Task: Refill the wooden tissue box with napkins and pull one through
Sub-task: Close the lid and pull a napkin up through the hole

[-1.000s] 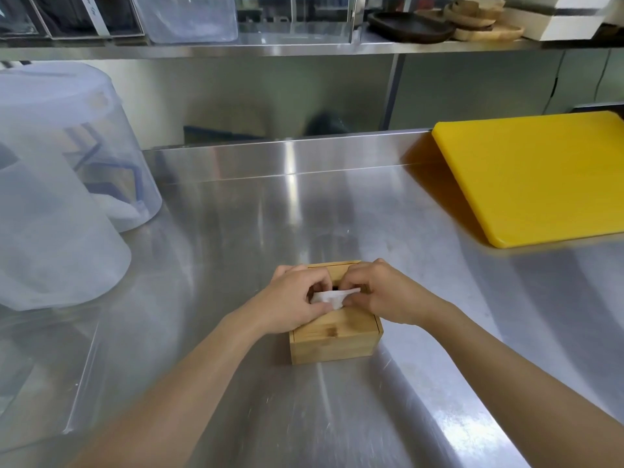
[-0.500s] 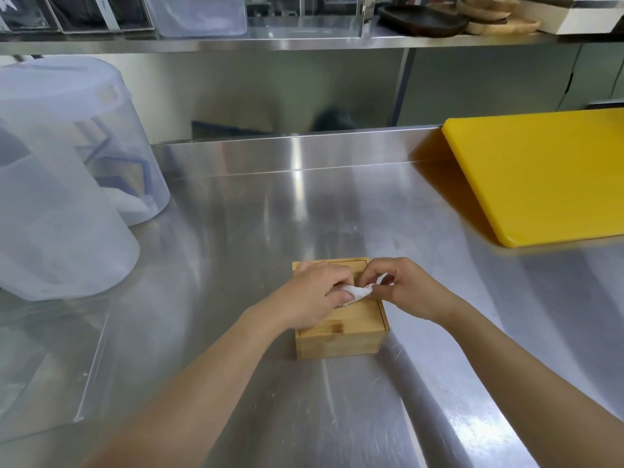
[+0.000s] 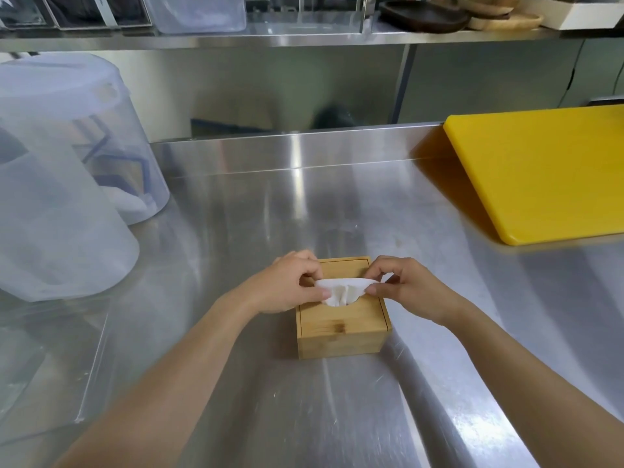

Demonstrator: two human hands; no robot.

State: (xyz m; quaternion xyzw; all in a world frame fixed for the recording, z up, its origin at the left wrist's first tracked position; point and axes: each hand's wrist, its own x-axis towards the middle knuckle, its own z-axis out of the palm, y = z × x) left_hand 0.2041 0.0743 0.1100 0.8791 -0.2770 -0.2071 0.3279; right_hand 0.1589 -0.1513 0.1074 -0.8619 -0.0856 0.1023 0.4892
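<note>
Both hands pinch one white napkin (image 3: 341,290) over the wooden box (image 3: 341,327) at mid-bench (image 3: 337,211): left hand (image 3: 287,288) at its left end, right hand (image 3: 410,288) at its right. The lid is on, so this looks like the pull-through step. Next: lift gently upward so the napkin stands without tearing.

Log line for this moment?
napkin half out of wooden tissue box slot | left hand, right hand pinching its ends | lid on

Bright, even overhead light glares in streaks off the steel counter (image 3: 304,204); edges bend, slightly soft.
</note>
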